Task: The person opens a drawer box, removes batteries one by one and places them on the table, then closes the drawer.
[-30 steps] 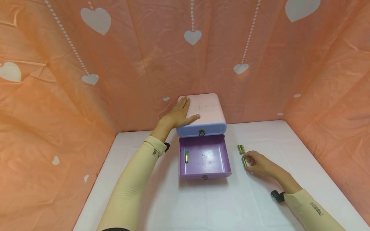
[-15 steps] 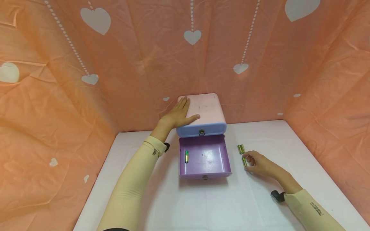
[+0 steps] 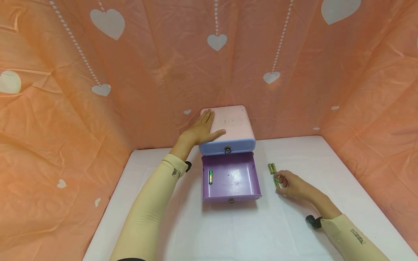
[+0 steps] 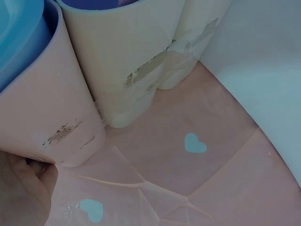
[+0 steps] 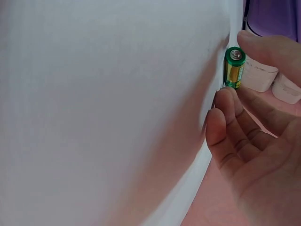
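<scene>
My left hand lies flat with spread fingers on the pink top of a small drawer box. Below its blue upper drawer, the purple lower drawer is pulled out and holds one green-gold battery at its left. To the right, my right hand pinches another battery on the table, thumb at its near end and forefinger at its far end. In the right wrist view this battery shows its metal tip beside the thumb. Two more batteries lie side by side just beyond the fingers.
White cloth covers the table. An orange curtain with white hearts hangs behind and on both sides, close to the back of the box. Ring pulls hang on the drawer fronts.
The battery under my right fingers has turned and shifted very slightly. The left hand, the box and the other batteries have stayed in place.
</scene>
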